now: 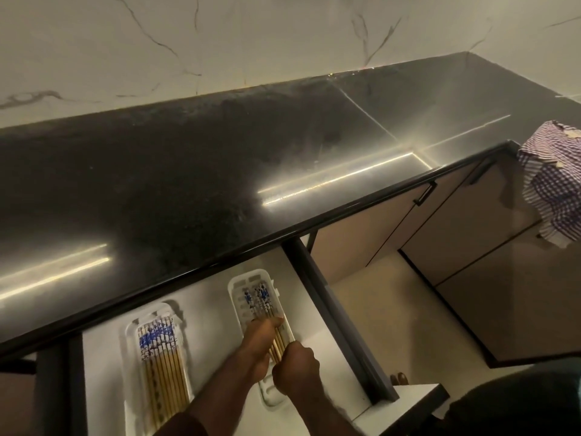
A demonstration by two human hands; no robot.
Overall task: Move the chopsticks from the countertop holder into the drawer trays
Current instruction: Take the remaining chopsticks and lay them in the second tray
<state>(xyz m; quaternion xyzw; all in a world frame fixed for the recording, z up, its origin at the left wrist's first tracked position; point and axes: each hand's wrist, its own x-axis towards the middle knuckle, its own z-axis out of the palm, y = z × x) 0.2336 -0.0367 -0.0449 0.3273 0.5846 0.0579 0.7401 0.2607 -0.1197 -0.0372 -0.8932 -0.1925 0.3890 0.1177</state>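
Below the counter an open drawer (pixel 207 313) holds two white trays. The left tray (pixel 129 336) contains several bamboo chopsticks with blue-and-white patterned tops (pixel 160 363), laid side by side. In the right tray (pixel 234 289) lie a few more chopsticks (pixel 257 298), patterned tops pointing away from me. My left hand (pixel 259 339) rests across their middle, fingers stretched toward the tray's right rim. My right hand (pixel 295 369) grips their plain near ends in a curled fist. No countertop holder is in view.
The black stone countertop (pixel 188 184) runs along a marble wall. A purple checked cloth (pixel 553 187) hangs over the counter's right edge. The drawer's dark right side (pixel 339 325) stands beside beige cabinet doors with a black handle (pixel 424 193).
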